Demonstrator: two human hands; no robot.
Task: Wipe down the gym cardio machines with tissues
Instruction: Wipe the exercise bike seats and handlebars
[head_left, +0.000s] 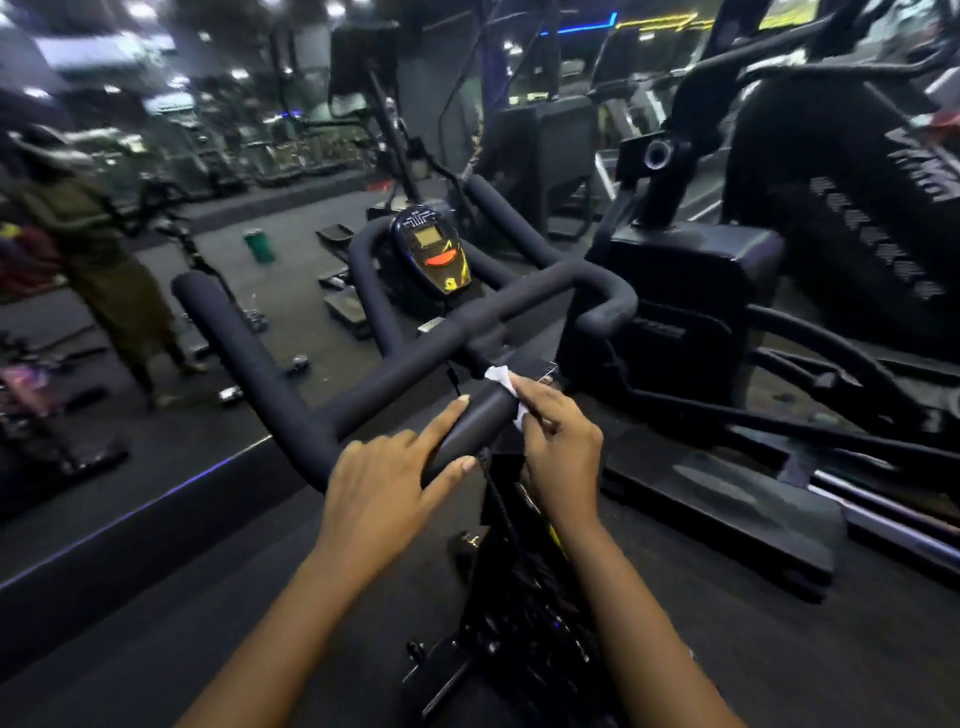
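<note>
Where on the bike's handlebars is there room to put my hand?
The long left horn is bare from its tip down to the left hand. The crossbar right of the display is bare too. The near middle bar is crowded: both hands meet there, the right hand pinching the tissue.

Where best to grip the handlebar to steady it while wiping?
Probably the padded centre stub, from above on its left: it's a round tube fingers can wrap, and the right hand with the tissue occupies its right side.
</note>
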